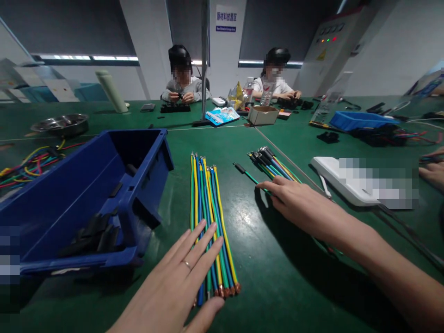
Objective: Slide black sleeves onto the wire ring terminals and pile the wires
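My left hand (187, 263) lies with fingers stretched across a row of wires (204, 199) in yellow, green and blue. These have metal terminals at the far end and bare copper strands at the near end. My right hand (286, 196) has its fingers closed on a green wire (250, 176), whose far end carries a black sleeve (239, 168) and a small terminal. Its thumb is hidden. Just beyond it lies a bundle of similar wires with black sleeves (266, 159), partly covered by the hand.
At left stands a blue bin (79, 185) with black sleeves (95, 233) inside. Right of my hand is a white device (343, 178) with a cable. Farther off are a metal dish (60, 125), a cardboard box (262, 115), a blue tray (360, 120) and two people working across the green table.
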A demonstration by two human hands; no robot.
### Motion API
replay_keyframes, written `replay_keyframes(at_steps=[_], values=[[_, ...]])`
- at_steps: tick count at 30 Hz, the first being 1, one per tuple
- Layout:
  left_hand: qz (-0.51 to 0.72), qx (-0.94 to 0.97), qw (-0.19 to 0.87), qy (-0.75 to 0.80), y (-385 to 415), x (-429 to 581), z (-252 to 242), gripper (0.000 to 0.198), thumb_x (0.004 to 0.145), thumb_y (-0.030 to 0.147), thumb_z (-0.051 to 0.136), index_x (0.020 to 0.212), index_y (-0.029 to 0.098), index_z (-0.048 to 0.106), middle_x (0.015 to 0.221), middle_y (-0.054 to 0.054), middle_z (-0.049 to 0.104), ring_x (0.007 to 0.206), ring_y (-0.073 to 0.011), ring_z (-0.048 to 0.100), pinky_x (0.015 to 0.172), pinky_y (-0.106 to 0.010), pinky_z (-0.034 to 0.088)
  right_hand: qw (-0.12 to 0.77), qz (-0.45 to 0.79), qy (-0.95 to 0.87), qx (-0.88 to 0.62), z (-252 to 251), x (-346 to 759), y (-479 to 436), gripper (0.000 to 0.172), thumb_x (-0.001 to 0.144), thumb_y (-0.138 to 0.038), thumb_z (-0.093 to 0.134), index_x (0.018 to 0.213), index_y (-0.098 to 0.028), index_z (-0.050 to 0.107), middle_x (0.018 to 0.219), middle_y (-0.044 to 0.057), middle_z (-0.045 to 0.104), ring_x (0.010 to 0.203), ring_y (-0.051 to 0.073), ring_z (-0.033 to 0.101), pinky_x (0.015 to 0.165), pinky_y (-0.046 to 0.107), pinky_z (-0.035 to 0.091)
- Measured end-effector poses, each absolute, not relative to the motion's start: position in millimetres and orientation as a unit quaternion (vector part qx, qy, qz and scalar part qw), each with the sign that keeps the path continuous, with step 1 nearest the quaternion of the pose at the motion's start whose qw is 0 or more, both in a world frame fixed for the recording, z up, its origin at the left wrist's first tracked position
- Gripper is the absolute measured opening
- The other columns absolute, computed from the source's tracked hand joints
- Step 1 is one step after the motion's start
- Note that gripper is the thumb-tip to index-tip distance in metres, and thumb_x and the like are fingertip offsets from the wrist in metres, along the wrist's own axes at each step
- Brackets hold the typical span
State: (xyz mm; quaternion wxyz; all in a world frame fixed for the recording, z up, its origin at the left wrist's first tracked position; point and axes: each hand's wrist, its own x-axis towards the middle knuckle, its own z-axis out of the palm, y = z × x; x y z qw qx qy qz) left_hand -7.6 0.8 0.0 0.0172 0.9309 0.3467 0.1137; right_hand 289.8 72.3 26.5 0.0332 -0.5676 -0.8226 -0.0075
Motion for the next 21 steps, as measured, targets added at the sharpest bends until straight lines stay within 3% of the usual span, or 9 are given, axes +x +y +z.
replay_keyframes(at_steps=[7, 11, 16, 21], values=[[0.103, 0.933, 0.024, 0.344, 2.0, -7.2, 1.4, 0.059, 0.087, 0.033, 0.060, 0.141, 0.015, 0.045, 0.149, -0.008, 0.043, 0.139, -0.0263, 0.039, 0.111, -0.041, 0.039, 0.053, -0.005, -0.825, -0.563, 13.9, 268.0, 75.0, 0.042, 0.096, -0.018, 0.037, 0.135, -0.022, 0.053, 0.105, 0.010, 0.065, 0.088, 0.021, 0.066, 0.073, 0.032, 0.050], [0.107, 0.940, -0.002, 0.324, 5.1, -7.1, -2.7, 0.061, 0.084, 0.036, 0.062, 0.139, 0.015, 0.047, 0.148, -0.010, 0.044, 0.136, -0.0280, 0.043, 0.106, -0.042, 0.044, 0.048, -0.016, -0.814, -0.579, 13.3, 259.9, 75.8, 0.040, 0.098, -0.020, 0.035, 0.133, -0.020, 0.054, 0.108, 0.010, 0.066, 0.090, 0.021, 0.068, 0.072, 0.032, 0.050], [0.140, 0.939, -0.049, 0.309, 9.6, -8.2, -9.9, 0.063, 0.082, 0.030, 0.062, 0.141, 0.016, 0.044, 0.146, -0.010, 0.048, 0.133, -0.0262, 0.048, 0.106, -0.039, 0.044, 0.020, -0.042, -0.816, -0.576, 20.2, 261.8, 72.3, 0.040, 0.098, -0.027, 0.037, 0.135, -0.022, 0.051, 0.106, 0.010, 0.067, 0.085, 0.022, 0.068, 0.063, 0.031, 0.048], [0.149, 0.938, -0.087, 0.299, 11.3, -8.1, -11.2, 0.061, 0.083, 0.029, 0.056, 0.141, 0.015, 0.043, 0.147, -0.008, 0.046, 0.134, -0.0246, 0.048, 0.107, -0.039, 0.044, -0.018, -0.044, -0.823, -0.566, 25.7, 274.9, 62.5, 0.054, 0.090, -0.019, 0.042, 0.143, -0.010, 0.040, 0.098, 0.015, 0.070, 0.072, 0.027, 0.069, 0.055, 0.035, 0.046]])
